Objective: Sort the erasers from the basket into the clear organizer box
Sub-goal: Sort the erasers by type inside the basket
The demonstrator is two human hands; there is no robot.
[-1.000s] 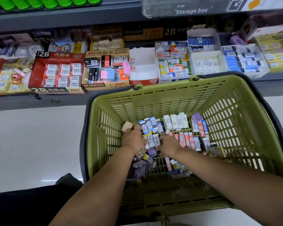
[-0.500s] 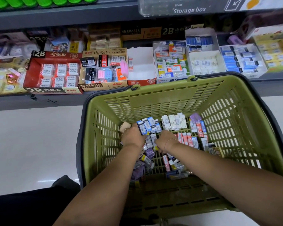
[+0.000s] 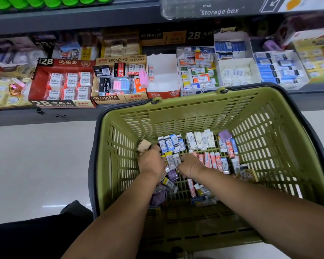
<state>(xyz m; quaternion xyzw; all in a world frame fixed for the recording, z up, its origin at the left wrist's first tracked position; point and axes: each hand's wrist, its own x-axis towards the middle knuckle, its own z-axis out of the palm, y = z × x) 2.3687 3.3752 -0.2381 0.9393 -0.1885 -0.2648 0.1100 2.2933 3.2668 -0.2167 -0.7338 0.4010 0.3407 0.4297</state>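
Where erasers [image 3: 200, 141] litter basket [image 3: 195, 113], left hand [image 3: 151, 161], right hand [image 3: 189, 164] touch them.

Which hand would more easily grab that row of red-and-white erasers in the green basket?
The right hand, likely. It lies directly beside the row of red-and-white paper-sleeved erasers in the green slatted plastic basket, while the left hand sits further left, beyond it.
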